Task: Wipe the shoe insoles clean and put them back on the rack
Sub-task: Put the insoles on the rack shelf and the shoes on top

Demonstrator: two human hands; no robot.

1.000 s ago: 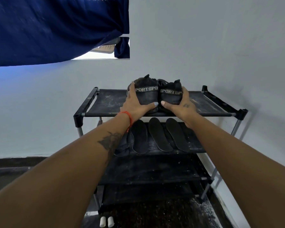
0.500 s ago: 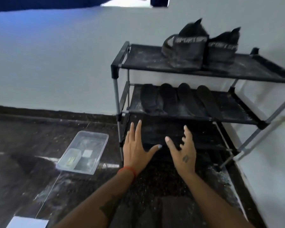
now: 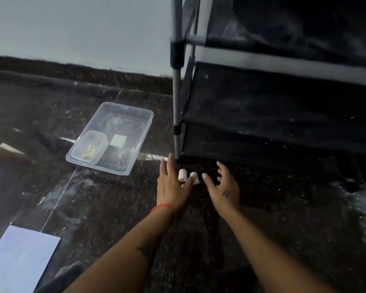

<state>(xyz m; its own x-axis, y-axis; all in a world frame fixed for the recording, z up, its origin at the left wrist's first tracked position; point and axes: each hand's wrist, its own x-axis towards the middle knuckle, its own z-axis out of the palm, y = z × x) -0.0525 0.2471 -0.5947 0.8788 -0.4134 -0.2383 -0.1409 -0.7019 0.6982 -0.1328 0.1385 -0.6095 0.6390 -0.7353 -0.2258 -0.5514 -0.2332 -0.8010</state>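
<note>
The black shoe rack [image 3: 176, 98] fills the upper right; only its lower shelves show, and the insoles and shoes are out of view. My left hand [image 3: 172, 186] hovers low over the dark floor with fingers spread, its thumb beside two small white caps [image 3: 187, 175] lying on the floor near the rack's front left leg. To the right, my right hand [image 3: 223, 188] is also spread and holds nothing.
A clear plastic tub [image 3: 112, 137] sits on the floor left of the rack, with a smaller container [image 3: 91, 148] and a white square pad [image 3: 118, 140] inside. A white sheet [image 3: 19, 259] lies at the bottom left. The wall runs behind.
Both hands left the shoes on the top shelf and came down to floor level. The view dropped from the top of the rack to its base.
</note>
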